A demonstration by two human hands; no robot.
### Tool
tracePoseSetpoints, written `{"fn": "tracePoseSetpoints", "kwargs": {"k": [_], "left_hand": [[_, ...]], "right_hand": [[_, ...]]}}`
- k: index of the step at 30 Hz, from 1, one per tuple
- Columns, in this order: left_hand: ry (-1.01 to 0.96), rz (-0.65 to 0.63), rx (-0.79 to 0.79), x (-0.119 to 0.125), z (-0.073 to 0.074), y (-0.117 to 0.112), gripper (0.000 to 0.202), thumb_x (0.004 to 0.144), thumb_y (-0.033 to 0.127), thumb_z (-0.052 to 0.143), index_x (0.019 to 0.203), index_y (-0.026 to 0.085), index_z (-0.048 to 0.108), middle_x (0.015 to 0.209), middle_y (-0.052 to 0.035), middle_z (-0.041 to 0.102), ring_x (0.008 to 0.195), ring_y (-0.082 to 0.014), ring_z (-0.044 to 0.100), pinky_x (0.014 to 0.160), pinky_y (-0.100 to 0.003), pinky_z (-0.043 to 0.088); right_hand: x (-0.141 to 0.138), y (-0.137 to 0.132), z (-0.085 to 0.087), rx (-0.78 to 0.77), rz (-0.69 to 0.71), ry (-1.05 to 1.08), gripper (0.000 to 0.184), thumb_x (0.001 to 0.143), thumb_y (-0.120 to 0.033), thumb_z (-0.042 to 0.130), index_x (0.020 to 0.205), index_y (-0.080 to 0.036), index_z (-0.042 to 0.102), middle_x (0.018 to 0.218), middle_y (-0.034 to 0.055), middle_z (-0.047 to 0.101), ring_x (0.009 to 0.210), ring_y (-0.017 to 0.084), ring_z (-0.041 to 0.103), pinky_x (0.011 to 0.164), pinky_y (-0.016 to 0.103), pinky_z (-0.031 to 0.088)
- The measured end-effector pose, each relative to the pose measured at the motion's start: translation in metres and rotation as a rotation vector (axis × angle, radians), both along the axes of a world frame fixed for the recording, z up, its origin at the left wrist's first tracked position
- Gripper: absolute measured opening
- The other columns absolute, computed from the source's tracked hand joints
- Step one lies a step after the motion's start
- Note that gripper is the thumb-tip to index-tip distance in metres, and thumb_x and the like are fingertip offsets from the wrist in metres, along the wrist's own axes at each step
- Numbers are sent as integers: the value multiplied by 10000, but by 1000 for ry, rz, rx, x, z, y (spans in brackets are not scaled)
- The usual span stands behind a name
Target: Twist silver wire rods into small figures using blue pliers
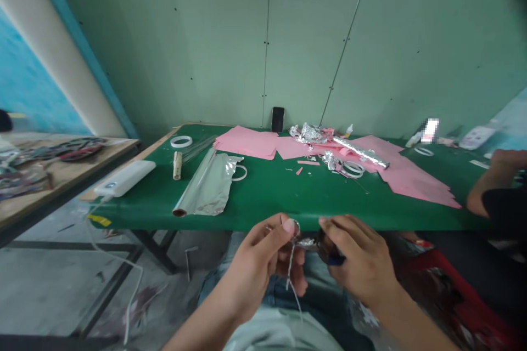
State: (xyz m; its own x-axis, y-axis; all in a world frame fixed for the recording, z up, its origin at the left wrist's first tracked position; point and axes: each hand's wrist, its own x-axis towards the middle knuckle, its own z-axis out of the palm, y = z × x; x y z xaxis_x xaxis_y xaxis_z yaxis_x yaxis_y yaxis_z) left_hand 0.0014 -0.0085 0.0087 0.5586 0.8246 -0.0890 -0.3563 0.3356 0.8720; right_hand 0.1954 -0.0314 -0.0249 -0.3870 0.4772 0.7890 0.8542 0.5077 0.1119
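**Where are the hands?**
Just below the front edge of the green-topped counter, not touching it, over the person's jeans. The left hand and right hand are close together.

**What are they gripping?**
The left fingers pinch a twisted wire, whose thin end hangs down, with a small loop on top. A scrap of foil sits at the wire, between the hands. The right fingers are curled around a blue-handled tool, mostly hidden, so I can't tell what kind.

**What's near the edge?**
A foil roll lies close to the front edge, left of the hands. A white power bank sits at the left end, right by the edge.

**And farther back?**
Crumpled foil and pink paper lie well back, near the wall. A co-worker's forearm reaches in at the right end, well apart from the hands.
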Motion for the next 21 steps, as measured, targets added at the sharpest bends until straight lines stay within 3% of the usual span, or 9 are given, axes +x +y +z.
{"fn": "tracePoseSetpoints", "kwargs": {"k": [5,9,16,21], "left_hand": [[-16,107,5,2,-8,-9,357,849,476,653,711,189,490,544,48,506,326,-49,381,324,-163,321],[-25,169,-1,8,-11,-10,349,839,479,672,756,184,503,520,59,483,357,-17,277,353,-132,218],[23,191,14,9,-15,-7,365,901,442,594,679,182,466,517,42,494,390,-44,326,397,-177,246],[-34,361,181,13,-20,-4,381,877,448,643,676,190,446,503,73,412,444,-59,315,430,-181,239]], "right_hand": [[-4,2,-8,19,-5,61,415,755,-26,507,1149,-142,560,848,87,667,733,225,616,632,337,515],[-10,4,-15,2,-2,136,387,778,-18,500,1136,-150,564,842,82,659,730,213,616,633,321,507],[-7,10,-22,-24,20,120,441,738,-40,494,1157,-163,558,868,90,672,752,241,630,653,349,520],[-27,7,-24,-231,100,435,433,691,-13,506,1074,-211,548,726,-7,633,642,155,623,606,236,503]]}}
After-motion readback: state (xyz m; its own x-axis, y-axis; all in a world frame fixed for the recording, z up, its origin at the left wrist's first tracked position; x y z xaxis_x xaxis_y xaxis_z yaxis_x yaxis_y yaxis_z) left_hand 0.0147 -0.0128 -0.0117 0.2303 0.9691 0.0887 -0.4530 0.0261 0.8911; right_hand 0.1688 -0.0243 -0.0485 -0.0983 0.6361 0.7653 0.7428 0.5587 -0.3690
